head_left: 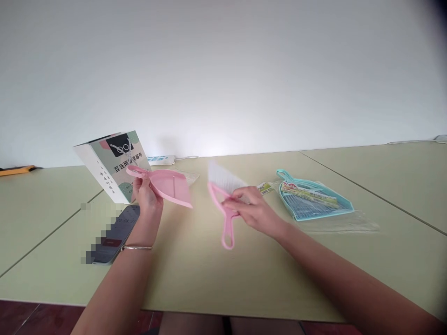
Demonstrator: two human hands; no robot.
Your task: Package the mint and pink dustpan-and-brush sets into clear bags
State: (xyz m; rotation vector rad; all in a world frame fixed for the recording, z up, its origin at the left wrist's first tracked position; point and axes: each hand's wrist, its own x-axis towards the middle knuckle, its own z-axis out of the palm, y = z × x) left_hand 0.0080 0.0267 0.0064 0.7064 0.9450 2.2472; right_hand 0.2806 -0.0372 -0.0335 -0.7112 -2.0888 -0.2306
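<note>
My left hand (148, 193) is closed round the handle end of a pink dustpan (171, 187), held above the table with its wide lip pointing right. A pink hand brush (228, 228) with pale bristles is gripped in my right hand (253, 207) near its head. The bristles face up and away, and the looped handle hangs down toward me. Slight blur lies over the brush. Between the dustpan and the brush there is a gap. To the right of my right hand lies a turquoise dustpan and brush set (310, 200) with a printed label, in clear plastic.
A paper bag (129, 158) with Chinese print leans at the back left. Before it lies a phone (117, 237), partly pixelated. A white power strip (162, 160) sits by the wall. Clear wrapping (190, 177) and an orange object (17, 171) lie on the pale green table (195, 279).
</note>
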